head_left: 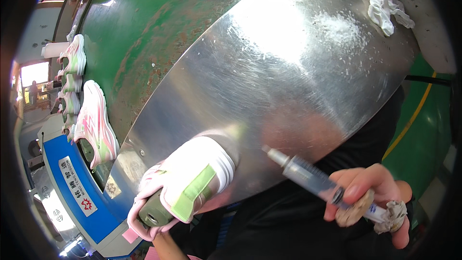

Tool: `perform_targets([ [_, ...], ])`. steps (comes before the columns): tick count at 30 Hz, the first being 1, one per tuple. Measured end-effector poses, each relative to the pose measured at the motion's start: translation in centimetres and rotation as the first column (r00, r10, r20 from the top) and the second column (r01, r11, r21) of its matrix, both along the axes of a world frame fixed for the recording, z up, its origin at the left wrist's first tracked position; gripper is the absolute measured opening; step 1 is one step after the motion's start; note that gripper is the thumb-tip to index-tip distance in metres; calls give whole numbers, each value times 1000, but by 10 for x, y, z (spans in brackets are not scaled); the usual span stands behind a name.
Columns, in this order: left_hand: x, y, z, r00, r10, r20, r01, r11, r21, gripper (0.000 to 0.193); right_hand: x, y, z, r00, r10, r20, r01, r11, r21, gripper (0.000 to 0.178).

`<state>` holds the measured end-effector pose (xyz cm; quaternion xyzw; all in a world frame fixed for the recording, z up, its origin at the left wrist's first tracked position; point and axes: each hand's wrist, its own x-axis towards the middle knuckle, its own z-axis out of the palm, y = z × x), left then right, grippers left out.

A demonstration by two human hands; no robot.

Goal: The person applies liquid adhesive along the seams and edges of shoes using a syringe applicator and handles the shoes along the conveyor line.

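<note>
By the worktop's (207, 91) open edge, right fingers (360, 186) grip a syringe (308, 175); a shoe (185, 173) hides the left.

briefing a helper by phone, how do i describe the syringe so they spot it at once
Find the shiny metal worktop sweeping across the view. By its lower edge, toward the right, the person's right hand holds a syringe, its pale tip pointing up and left. Unlike the chunky white, pink and green shoe to its left, it is a slim, see-through tube.
</note>
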<state>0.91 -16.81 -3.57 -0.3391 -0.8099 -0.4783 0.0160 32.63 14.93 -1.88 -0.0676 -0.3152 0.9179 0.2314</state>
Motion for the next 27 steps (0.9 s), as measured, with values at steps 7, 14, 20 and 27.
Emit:
perform_targets([
  [7, -20, -50, 13, 811, -218, 542, 167, 976, 142, 78, -26, -5, -4, 978, 201, -48, -206, 971, -124, 94],
  [14, 0, 4, 50, 946, -233, 227, 300, 895, -331, 64, -36, -4, -12, 969, 241, -56, -246, 962, -119, 96],
  [20, -5, 6, 33, 942, -337, -4, 311, 875, -370, 57, -43, -7, -13, 968, 243, -68, -250, 958, -138, 99],
  [27, -2, -3, 28, 969, -243, 40, 243, 925, -291, 57, -45, -8, -12, 962, 266, -62, -272, 953, -137, 97],
])
